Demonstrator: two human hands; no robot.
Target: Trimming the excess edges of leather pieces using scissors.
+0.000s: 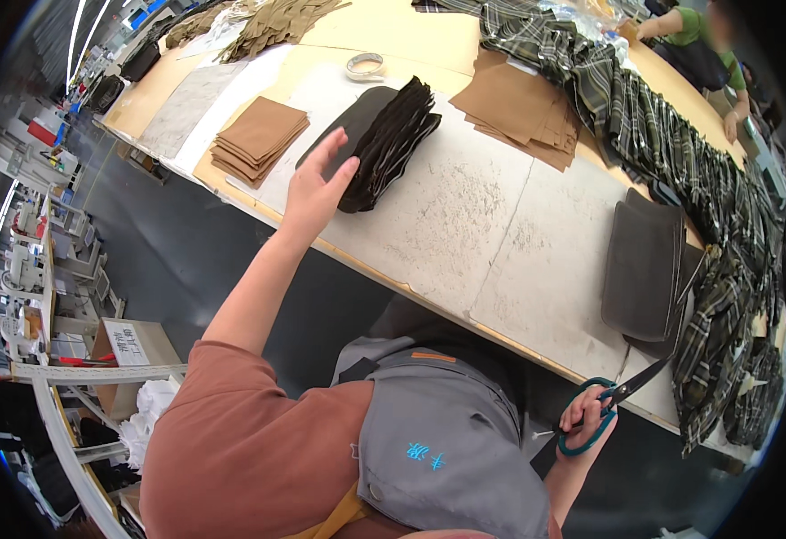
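My left hand [315,184] is stretched out over the table with its fingers apart, holding nothing, its fingertips at the near edge of a fanned stack of black fabric pieces [388,135]. My right hand [584,415] is low at the table's near edge, gripping teal-handled scissors [610,404] whose dark blades point up toward the table. A flat pile of dark grey cut pieces [643,265] lies on the table just beyond the scissors.
Brown fabric stack [259,136] left of the black one; tan paper pieces [528,112] behind. Plaid cloth [671,135] runs along the far and right side. A tape roll [364,66] lies further back. Another person [700,40] works at the far corner. Cardboard box [132,346] on the floor, left.
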